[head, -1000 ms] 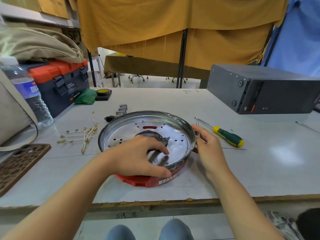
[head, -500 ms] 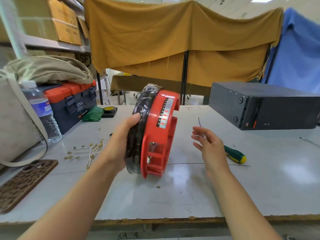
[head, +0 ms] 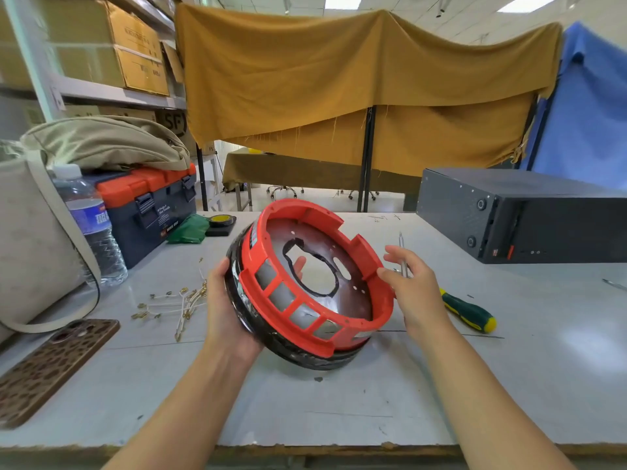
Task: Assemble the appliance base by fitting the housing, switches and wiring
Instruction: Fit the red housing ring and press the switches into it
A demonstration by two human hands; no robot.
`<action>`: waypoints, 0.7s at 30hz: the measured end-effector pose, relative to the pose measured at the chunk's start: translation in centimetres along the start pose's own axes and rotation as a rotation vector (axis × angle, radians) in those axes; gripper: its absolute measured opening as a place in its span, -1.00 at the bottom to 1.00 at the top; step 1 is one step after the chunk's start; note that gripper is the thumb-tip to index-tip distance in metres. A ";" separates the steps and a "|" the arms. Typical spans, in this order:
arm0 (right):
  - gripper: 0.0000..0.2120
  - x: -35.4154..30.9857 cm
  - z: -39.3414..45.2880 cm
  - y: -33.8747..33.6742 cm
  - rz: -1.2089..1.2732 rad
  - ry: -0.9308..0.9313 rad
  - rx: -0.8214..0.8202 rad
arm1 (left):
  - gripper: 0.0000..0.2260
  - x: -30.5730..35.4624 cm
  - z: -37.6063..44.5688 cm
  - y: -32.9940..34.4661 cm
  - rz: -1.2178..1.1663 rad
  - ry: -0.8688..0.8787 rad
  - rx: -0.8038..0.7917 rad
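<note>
The appliance base point(head: 307, 313) is a red plastic housing with a perforated metal plate inside and a black film-wrapped rim. It is tilted up on its edge, open side toward me. My left hand point(head: 225, 305) grips its left rim, and its fingertips show through the plate's central hole. My right hand point(head: 412, 286) touches the red rim on the right with its thumb, and a thin metal tool point(head: 402, 247) is tucked between its fingers. A bundle of white wires with brass terminals point(head: 179, 301) lies on the table to the left.
A green-and-yellow screwdriver point(head: 470, 313) lies right of the base. A dark metal case point(head: 529, 218) stands at back right. On the left are a toolbox point(head: 149, 205), a water bottle point(head: 90, 225), a beige bag point(head: 30, 239) and a brown phone case point(head: 51, 364). The table's front edge point(head: 339, 451) is close.
My left hand lifted the base off the table and turned it over, so its open red side now faces me. My right hand came back to the rim.
</note>
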State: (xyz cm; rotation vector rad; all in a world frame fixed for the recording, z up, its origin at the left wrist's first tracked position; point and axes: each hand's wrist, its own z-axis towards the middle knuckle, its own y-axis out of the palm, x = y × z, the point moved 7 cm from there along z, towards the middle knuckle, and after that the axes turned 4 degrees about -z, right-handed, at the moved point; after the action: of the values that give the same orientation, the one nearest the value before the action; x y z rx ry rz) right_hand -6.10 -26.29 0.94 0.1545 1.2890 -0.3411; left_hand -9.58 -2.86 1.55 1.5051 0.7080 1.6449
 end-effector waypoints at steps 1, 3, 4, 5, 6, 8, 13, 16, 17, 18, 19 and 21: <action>-0.62 0.1 0.2 0.0 -0.011 0.003 0.004 | -0.58 -0.3 0.1 -0.5 -0.013 -0.004 0.020; -0.56 0.2 0.5 -0.1 -0.042 -0.006 0.025 | -0.56 -0.8 0.4 -1.6 -0.007 -0.030 0.051; -0.55 0.1 0.7 -0.1 -0.067 -0.012 0.036 | -0.56 -1.0 0.5 -2.2 0.014 -0.045 0.075; -0.53 0.1 0.8 -0.2 -0.094 -0.019 0.040 | -0.57 -0.9 0.6 -2.7 0.047 -0.058 0.101; -0.52 0.0 1.0 -0.3 -0.118 -0.029 0.039 | -0.58 -0.7 0.7 -3.3 0.088 -0.067 0.124; -0.51 -0.3 1.3 -0.4 -0.171 -0.065 0.031 | -0.56 -0.1 0.8 -4.0 0.174 -0.093 0.116; -0.51 -1.2 2.0 -0.2 -0.292 -0.126 -0.013 | -0.53 1.3 0.9 -5.5 0.500 -0.177 0.136; -0.52 -1.4 2.2 0.2 -0.313 -0.132 -0.060 | -0.60 2.2 1.2 -5.7 0.665 -0.106 0.180; -0.52 -1.3 2.3 0.4 -0.317 -0.132 -0.081 | -0.62 2.4 1.2 -5.5 0.728 -0.077 0.169; -0.52 -1.3 2.3 0.6 -0.317 -0.132 -0.101 | -0.66 2.6 1.3 -5.2 0.799 -0.063 0.150; -0.52 -1.2 2.3 0.9 -0.316 -0.133 -0.118 | -0.70 2.5 1.3 -5.1 0.867 -0.069 0.136; -0.52 -1.1 2.4 1.2 -0.316 -0.129 -0.138 | -0.72 2.2 1.4 -5.3 0.948 -0.120 0.129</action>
State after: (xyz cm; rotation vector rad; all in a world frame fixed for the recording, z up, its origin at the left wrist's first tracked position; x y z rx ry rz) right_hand -3.76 -25.74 2.58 -0.1883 1.2038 -0.5218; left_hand -7.24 1.67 -1.45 2.1995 -0.0165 2.1573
